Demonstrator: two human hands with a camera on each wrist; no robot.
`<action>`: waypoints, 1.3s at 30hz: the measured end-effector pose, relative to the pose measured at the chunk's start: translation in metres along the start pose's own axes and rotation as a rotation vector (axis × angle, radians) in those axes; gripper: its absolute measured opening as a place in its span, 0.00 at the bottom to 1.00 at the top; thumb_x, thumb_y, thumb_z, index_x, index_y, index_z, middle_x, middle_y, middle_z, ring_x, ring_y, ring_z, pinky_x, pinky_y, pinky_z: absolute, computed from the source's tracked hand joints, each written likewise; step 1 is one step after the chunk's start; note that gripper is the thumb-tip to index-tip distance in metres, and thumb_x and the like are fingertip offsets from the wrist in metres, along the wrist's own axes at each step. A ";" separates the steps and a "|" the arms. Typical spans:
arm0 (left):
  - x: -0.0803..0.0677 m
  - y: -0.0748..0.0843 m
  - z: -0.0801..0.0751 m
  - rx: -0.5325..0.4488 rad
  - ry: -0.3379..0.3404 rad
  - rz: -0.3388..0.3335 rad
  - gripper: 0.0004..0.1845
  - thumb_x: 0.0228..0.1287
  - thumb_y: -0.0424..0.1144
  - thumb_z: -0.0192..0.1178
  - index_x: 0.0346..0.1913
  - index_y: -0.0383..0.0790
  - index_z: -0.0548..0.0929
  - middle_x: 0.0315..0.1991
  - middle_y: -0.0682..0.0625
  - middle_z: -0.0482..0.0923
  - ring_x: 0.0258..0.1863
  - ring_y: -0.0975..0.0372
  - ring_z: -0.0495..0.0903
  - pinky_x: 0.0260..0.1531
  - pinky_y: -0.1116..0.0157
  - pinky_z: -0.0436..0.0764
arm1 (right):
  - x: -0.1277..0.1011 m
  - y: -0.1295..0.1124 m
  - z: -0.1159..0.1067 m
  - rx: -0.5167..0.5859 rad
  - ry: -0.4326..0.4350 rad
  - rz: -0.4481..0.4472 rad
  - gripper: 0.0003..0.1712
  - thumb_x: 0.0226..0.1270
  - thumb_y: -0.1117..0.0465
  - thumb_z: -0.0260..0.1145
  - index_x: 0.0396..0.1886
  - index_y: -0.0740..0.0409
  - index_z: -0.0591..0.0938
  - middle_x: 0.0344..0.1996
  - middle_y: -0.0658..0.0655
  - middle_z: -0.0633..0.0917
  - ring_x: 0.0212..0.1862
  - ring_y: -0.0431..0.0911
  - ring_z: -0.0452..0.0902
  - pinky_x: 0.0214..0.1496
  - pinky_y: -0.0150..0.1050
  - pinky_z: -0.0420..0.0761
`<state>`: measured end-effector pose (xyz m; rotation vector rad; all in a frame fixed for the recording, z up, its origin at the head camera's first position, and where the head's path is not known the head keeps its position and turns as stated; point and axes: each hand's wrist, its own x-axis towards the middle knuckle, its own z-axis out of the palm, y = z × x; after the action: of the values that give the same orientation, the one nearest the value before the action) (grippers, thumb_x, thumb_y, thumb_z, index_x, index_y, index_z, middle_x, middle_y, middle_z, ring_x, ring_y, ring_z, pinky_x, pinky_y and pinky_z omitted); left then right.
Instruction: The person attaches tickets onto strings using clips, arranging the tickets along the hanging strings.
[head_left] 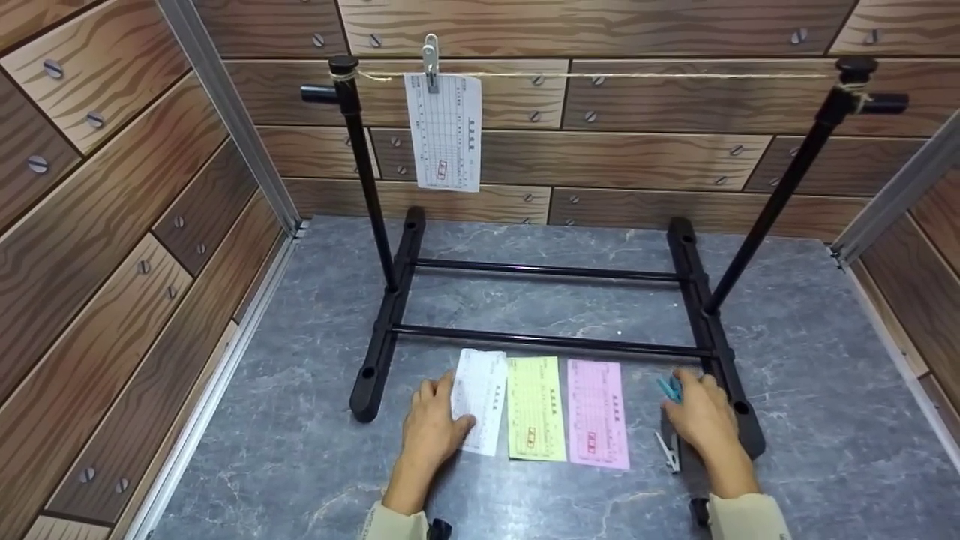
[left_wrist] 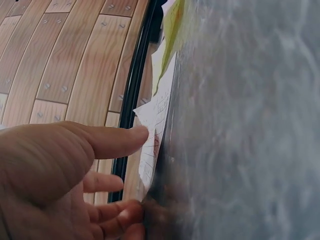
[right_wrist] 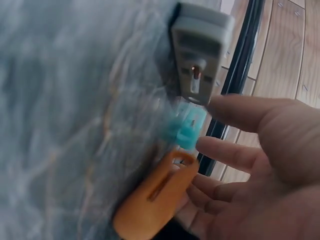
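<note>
Left hand: the left hand point(head_left: 431, 427) lies on the grey marbled desk point(head_left: 285, 420), fingers loosely spread; the thumb point(left_wrist: 117, 141) and fingertips touch the lifted near-left edge of the white paper slip with printed rows point(head_left: 480, 401), with no firm grip to be seen.
Slips on the desk: the white slip lies flat in front of the black metal stand's base point(head_left: 547, 341); just beside it, to its right, a pale yellow paper slip point(head_left: 535, 409), then a pink paper slip point(head_left: 597, 414), the three side by side.
Hanging above: another white printed slip point(head_left: 444, 131) hangs from a taut string point(head_left: 637, 75) by a grey clothes peg point(head_left: 430, 60), near the stand's left post.
Right hand: the right hand point(head_left: 701, 420) is relaxed and partly spread, its fingers against a turquoise plastic peg point(right_wrist: 186, 129).
Pegs: a grey plastic peg point(right_wrist: 200, 52) and an orange plastic peg point(right_wrist: 155, 197) lie beside the turquoise one, by the stand's right foot.
</note>
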<state>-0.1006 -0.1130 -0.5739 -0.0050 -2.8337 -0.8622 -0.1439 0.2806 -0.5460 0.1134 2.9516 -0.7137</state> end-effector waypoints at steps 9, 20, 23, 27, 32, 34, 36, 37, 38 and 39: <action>-0.003 0.005 -0.001 0.013 -0.014 -0.056 0.43 0.47 0.33 0.79 0.69 0.32 0.72 0.49 0.36 0.71 0.47 0.42 0.74 0.35 0.45 0.80 | 0.002 0.003 0.001 -0.016 -0.002 -0.020 0.28 0.67 0.60 0.67 0.62 0.69 0.73 0.46 0.75 0.76 0.47 0.70 0.74 0.44 0.63 0.74; -0.003 0.001 -0.002 -0.062 0.009 -0.027 0.40 0.45 0.22 0.70 0.67 0.32 0.73 0.47 0.36 0.70 0.47 0.40 0.74 0.32 0.45 0.78 | 0.001 0.001 0.003 -0.024 -0.024 -0.083 0.20 0.66 0.67 0.64 0.56 0.68 0.74 0.42 0.71 0.79 0.42 0.65 0.78 0.41 0.62 0.76; -0.004 0.001 -0.003 -0.072 0.021 -0.008 0.39 0.44 0.19 0.67 0.66 0.31 0.74 0.47 0.35 0.70 0.47 0.39 0.73 0.34 0.45 0.78 | 0.001 0.000 0.004 -0.008 -0.019 -0.095 0.23 0.67 0.67 0.63 0.59 0.72 0.74 0.48 0.74 0.78 0.49 0.69 0.76 0.47 0.64 0.76; -0.005 0.001 -0.003 -0.077 0.031 0.020 0.38 0.43 0.17 0.63 0.65 0.30 0.75 0.47 0.35 0.70 0.47 0.38 0.73 0.37 0.44 0.78 | 0.001 -0.002 0.006 0.023 -0.010 -0.101 0.24 0.69 0.67 0.62 0.62 0.72 0.74 0.55 0.76 0.77 0.55 0.70 0.74 0.53 0.65 0.74; -0.005 0.000 -0.003 -0.083 0.033 0.034 0.39 0.42 0.15 0.57 0.66 0.30 0.74 0.45 0.35 0.71 0.44 0.39 0.75 0.40 0.45 0.77 | 0.002 -0.002 0.006 0.034 0.016 -0.118 0.23 0.66 0.67 0.62 0.60 0.70 0.75 0.54 0.75 0.78 0.55 0.70 0.74 0.53 0.64 0.74; -0.005 0.000 -0.003 -0.071 0.036 0.035 0.39 0.42 0.15 0.55 0.66 0.30 0.74 0.42 0.35 0.72 0.40 0.40 0.76 0.38 0.45 0.77 | 0.002 -0.002 0.006 0.034 0.022 -0.122 0.23 0.65 0.67 0.63 0.60 0.70 0.75 0.53 0.75 0.78 0.54 0.69 0.75 0.53 0.64 0.74; -0.005 0.000 -0.003 -0.054 0.037 0.031 0.39 0.43 0.16 0.56 0.67 0.30 0.73 0.40 0.35 0.74 0.38 0.40 0.77 0.36 0.45 0.77 | 0.002 -0.003 0.006 0.042 0.018 -0.117 0.23 0.65 0.67 0.62 0.60 0.70 0.75 0.54 0.75 0.78 0.55 0.69 0.74 0.53 0.64 0.73; -0.005 0.000 -0.002 -0.043 0.037 0.028 0.40 0.43 0.17 0.56 0.68 0.31 0.72 0.40 0.34 0.76 0.37 0.40 0.77 0.36 0.44 0.77 | 0.002 -0.003 0.006 0.045 0.015 -0.113 0.24 0.65 0.66 0.62 0.60 0.70 0.75 0.55 0.75 0.78 0.55 0.69 0.74 0.53 0.64 0.73; -0.005 -0.001 -0.002 -0.034 0.037 0.024 0.40 0.44 0.17 0.56 0.68 0.31 0.72 0.39 0.34 0.77 0.37 0.40 0.78 0.36 0.44 0.77 | 0.002 -0.003 0.007 0.049 0.013 -0.109 0.24 0.65 0.66 0.62 0.60 0.69 0.75 0.55 0.75 0.78 0.55 0.69 0.74 0.53 0.64 0.73; -0.005 -0.001 -0.002 -0.026 0.037 0.021 0.39 0.45 0.18 0.56 0.68 0.31 0.72 0.40 0.34 0.78 0.38 0.39 0.78 0.36 0.44 0.77 | 0.001 -0.003 0.007 0.054 0.011 -0.105 0.24 0.65 0.66 0.61 0.60 0.69 0.75 0.55 0.75 0.78 0.55 0.69 0.75 0.53 0.64 0.73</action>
<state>-0.0952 -0.1143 -0.5734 -0.0218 -2.7836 -0.8855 -0.1451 0.2751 -0.5510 -0.0342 2.9684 -0.8088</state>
